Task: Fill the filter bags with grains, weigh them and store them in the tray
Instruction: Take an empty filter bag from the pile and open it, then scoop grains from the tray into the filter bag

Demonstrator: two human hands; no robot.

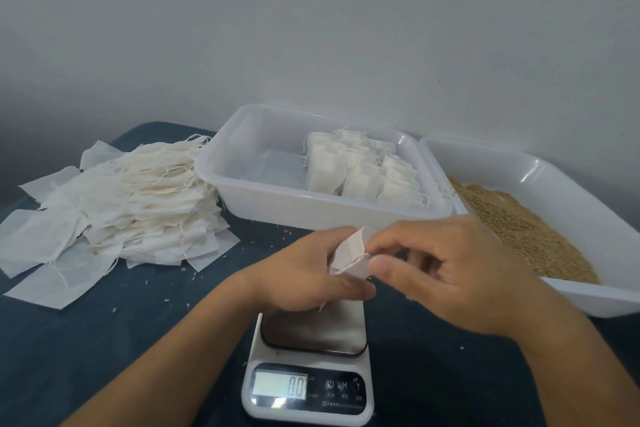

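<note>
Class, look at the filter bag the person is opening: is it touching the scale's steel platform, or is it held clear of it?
Apart. The head view shows both hands holding the filter bag above the scale, bare platform visible below, and the display reads zero.

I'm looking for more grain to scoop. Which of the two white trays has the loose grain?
The right-hand tray, with loose brown grain. The middle tray holds only filled filter bags.

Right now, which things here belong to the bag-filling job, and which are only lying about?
For the job: small white filter bag held by both hands; pile of empty white filter bags; white plastic tray of brown grains; white plastic tray of filled bags; white digital scale.

Lying about: scattered loose grains on the dark blue tablecloth.
</note>
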